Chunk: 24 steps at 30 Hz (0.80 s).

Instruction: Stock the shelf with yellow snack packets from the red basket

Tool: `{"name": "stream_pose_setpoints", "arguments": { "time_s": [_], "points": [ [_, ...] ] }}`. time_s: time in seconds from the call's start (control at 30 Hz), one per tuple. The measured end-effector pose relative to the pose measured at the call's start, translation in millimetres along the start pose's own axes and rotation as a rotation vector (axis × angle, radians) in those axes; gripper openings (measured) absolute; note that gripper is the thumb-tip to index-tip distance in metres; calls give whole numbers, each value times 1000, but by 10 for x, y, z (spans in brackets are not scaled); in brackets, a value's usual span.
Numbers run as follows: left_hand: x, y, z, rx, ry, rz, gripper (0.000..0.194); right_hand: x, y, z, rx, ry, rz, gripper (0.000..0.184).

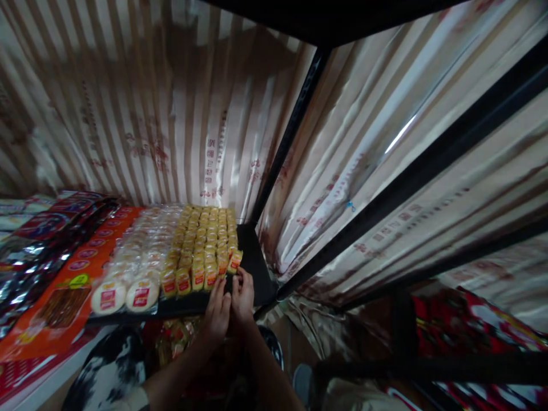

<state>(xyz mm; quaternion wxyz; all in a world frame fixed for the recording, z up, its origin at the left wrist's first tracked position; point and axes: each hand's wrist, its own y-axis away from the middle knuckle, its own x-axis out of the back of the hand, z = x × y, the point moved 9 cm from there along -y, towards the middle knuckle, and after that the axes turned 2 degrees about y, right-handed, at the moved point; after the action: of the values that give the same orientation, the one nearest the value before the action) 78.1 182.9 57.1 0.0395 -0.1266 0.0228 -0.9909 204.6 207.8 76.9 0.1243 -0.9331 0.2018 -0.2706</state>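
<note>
Small yellow-wrapped snack packets (197, 274) with red labels stand in several tight rows on a black shelf (257, 262). At the front right corner of the rows, one tilted snack packet (234, 261) rests at the fingertips of my right hand (242, 297), which is closed on its lower end. My left hand (218, 311) lies just left of it, its fingers stretched toward the front ends of the rows and touching or almost touching them. Both hands are seen from the back, so the thumbs are partly hidden.
Left of the rows stand round white packaged cakes (141, 294), then orange snack bags (79, 279) and dark shiny bags (47, 257). Black rack posts (295, 131) and bars (411, 171) rise to the right, before striped printed sheeting (205, 114). Red packages (454, 325) lie lower right.
</note>
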Motion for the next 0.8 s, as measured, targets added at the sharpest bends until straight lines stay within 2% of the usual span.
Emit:
{"name": "stream_pose_setpoints", "arguments": {
  "time_s": [0.07,0.13,0.27,0.43,0.63,0.8],
  "points": [
    [-94,-26,-43,70,-25,1,49,24,-92,127,-113,-55,45,44],
    [-195,-37,-70,107,-40,-10,53,-1,-185,186,-165,-88,39,50],
    [-326,-56,-78,97,-25,-11,55,-39,-329,140,-109,-105,13,46],
    [-324,-101,-41,45,1,-1,53,-78,-384,75,-31,-122,-36,37],
    [-262,-25,-99,-67,-43,81,53,-94,-383,95,-7,-102,-39,40],
    [-325,-6,-153,-87,-80,95,57,-97,-370,127,-35,-77,-36,39]
  ]
}}
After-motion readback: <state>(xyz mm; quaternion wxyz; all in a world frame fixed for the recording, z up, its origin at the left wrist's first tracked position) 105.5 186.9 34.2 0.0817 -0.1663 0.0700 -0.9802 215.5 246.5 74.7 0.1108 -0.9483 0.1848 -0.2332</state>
